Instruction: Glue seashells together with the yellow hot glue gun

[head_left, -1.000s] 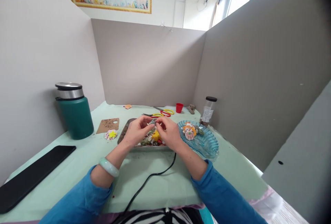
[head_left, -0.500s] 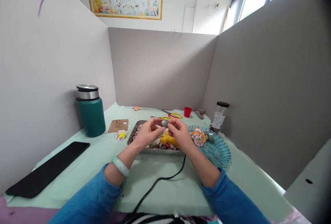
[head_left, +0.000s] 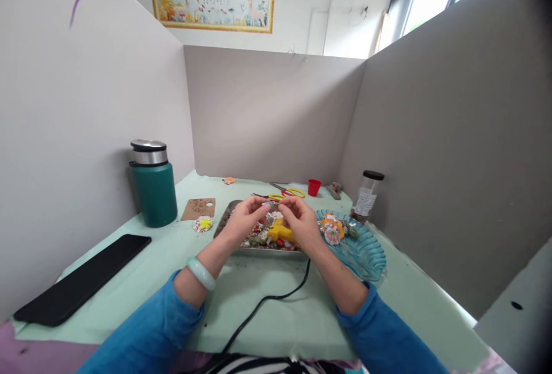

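Observation:
My left hand [head_left: 246, 218] and my right hand [head_left: 299, 220] meet at the fingertips above a metal tray [head_left: 269, 253]. Between them is a small greyish-green round piece [head_left: 274, 206], partly covered by the fingers, which both hands pinch. Shells and small bits fill the tray, and a yellow glue gun [head_left: 280, 232] lies on them below my hands. Its black cord [head_left: 267, 298] runs toward the front edge. Just right of my right hand, a blue scalloped plate [head_left: 366, 254] carries a shell piece in orange, pink and white [head_left: 332, 230].
A green bottle [head_left: 154, 193] and a black flat slab [head_left: 84, 279] are at the left. Behind the tray are scissors [head_left: 293, 192] and a red cup [head_left: 314, 187]. A black-lidded jar [head_left: 366, 197] stands by the right partition; a brown card [head_left: 199, 209] and a shell disc [head_left: 202, 224] lie left.
The small round piece has turned or shifted between my fingertips and shows less than before. Both hands stay over the tray; the whole view has shifted slightly.

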`<move>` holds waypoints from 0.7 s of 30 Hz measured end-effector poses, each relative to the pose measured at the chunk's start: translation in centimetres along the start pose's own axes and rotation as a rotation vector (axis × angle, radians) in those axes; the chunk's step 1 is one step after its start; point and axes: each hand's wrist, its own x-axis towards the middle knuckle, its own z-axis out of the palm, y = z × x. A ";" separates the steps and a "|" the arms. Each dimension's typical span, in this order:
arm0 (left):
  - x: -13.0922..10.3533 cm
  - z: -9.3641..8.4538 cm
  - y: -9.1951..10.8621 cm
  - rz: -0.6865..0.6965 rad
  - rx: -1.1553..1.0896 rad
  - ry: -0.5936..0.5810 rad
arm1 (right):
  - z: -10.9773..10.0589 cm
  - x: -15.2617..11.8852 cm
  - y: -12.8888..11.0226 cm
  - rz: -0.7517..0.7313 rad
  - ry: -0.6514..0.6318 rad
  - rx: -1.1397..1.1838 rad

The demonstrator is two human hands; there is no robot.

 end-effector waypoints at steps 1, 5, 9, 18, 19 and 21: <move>0.0 0.0 0.0 0.000 -0.018 0.007 | 0.0 0.0 -0.1 -0.022 0.007 -0.017; 0.1 0.0 0.0 -0.029 -0.088 0.015 | -0.1 -0.2 -0.1 -0.180 0.018 -0.181; 0.0 0.2 -0.1 -0.025 -0.152 -0.040 | 0.0 -0.4 0.2 -0.269 -0.012 -0.287; 0.1 0.2 -0.2 0.022 -0.052 0.034 | -0.3 0.0 0.7 -0.216 -0.054 -0.293; 0.1 0.1 -0.3 0.053 -0.023 0.048 | -0.3 0.0 0.8 -0.195 -0.063 -0.280; 0.2 0.1 -0.6 0.113 0.058 0.061 | -0.2 -0.1 0.9 -0.148 -0.073 -0.250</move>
